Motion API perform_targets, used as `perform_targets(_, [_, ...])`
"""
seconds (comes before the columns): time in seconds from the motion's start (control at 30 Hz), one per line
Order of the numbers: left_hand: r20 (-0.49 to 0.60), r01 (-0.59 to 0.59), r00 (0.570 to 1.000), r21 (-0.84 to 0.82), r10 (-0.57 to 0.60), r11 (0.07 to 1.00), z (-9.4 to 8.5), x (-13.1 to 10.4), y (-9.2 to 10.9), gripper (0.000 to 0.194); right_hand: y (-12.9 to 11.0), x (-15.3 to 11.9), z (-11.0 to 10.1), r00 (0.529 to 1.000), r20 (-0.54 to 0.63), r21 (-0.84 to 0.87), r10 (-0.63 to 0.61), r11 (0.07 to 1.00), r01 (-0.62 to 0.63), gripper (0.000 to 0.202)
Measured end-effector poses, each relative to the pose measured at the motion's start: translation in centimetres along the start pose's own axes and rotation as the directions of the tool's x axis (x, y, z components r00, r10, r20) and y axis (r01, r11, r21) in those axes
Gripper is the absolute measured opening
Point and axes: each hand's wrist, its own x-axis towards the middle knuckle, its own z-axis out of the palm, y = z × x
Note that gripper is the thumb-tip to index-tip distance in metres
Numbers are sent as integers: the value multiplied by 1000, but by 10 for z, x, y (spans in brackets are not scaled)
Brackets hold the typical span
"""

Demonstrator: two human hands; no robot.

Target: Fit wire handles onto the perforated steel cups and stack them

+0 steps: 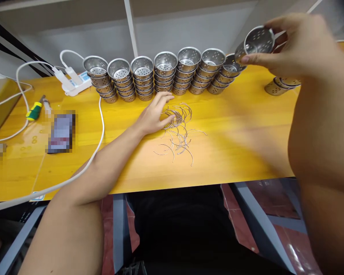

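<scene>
My right hand (286, 53) is raised at the upper right, fingers and thumb around a perforated metal cup (259, 41) that is tilted with its mouth toward me. The held cup is just above and right of the rightmost stack (231, 68) in a row of stacked metal cups. My left hand (156, 114) rests on the table with its fingers apart, beside a loose pile of thin curved wires (177, 118). More curved wires (186, 147) are scattered nearer the table's front edge. Nothing shows in my left hand's grasp.
More metal cups (275, 87) stand at the right, partly behind my right arm. On the left are a power strip (77, 84), a green and yellow screwdriver (34, 111) and a blurred phone (61, 133). A white cable (102, 118) crosses over my left arm.
</scene>
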Motion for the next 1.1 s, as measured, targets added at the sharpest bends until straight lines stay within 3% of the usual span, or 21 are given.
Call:
perform_targets(0.1, [-1, -11, 1000, 23, 11, 1000, -1, 0, 1, 63, -19, 7, 8, 979, 50, -106, 197, 976, -191, 80])
perform_targets(0.2, [-3, 1, 1000, 44, 0, 999, -1, -1, 2, 60, -23, 15, 19, 982, 76, -130, 171, 979, -160, 85])
perform_targets(0.3, [-5, 10, 1000, 42, -10, 999, -2, -2, 1, 58, -10, 26, 25, 982, 65, -144, 179, 975, -168, 96])
perform_targets(0.43, [11, 24, 1000, 41, -24, 999, -3, -2, 2, 55, 8, 41, 23, 974, 144, -177, 175, 973, -148, 114])
perform_targets(0.6, [16, 44, 999, 48, -44, 998, -4, -2, 4, 54, 16, 43, 39, 984, 177, -160, 19, 987, 9, 137])
perform_targets(0.7, [9, 41, 999, 51, -42, 998, -3, -2, 4, 53, 21, 45, 60, 989, 130, -142, -68, 986, 86, 123])
perform_targets(0.83, [16, 33, 999, 49, -34, 998, -3, -2, 2, 52, 26, 52, 77, 995, 76, -149, -60, 986, 71, 104])
perform_targets(1.1, [11, 4, 1000, 52, -5, 999, -3, -3, 2, 50, 4, 51, 63, 982, 186, -239, 34, 971, 11, 113])
